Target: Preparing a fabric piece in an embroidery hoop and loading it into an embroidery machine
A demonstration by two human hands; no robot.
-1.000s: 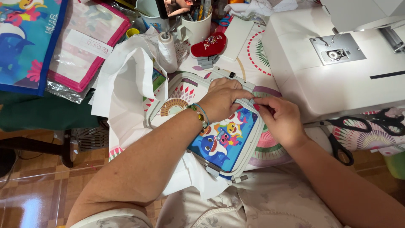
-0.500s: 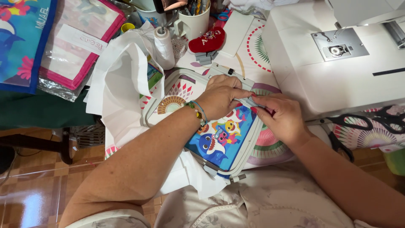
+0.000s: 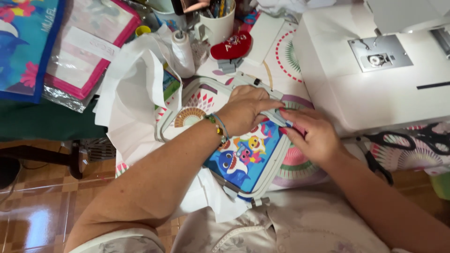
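- Blue cartoon-shark fabric (image 3: pixel 243 161) in pale rounded plastic embroidery hoop (image 3: pixel 274 161), just left of white sewing machine (image 3: pixel 375 89).
- Left hand (image 3: pixel 246 110) flat, pressing hoop's top edge.
- Right hand (image 3: pixel 311 136) pinching hoop's rim nearest machine.
- Advised: even pressure, fabric taut.

Both forearms showing bare, no sleeves reaching wrists. Left hand (image 3: pixel 246 110) wearing thin beaded bracelet (image 3: pixel 218 126) at wrist, green, yellow, blue strands. Right hand (image 3: pixel 311 133) wearing red nail polish. Torso wearing pale floral-print garment (image 3: pixel 300 225), stitched neckline trim showing.
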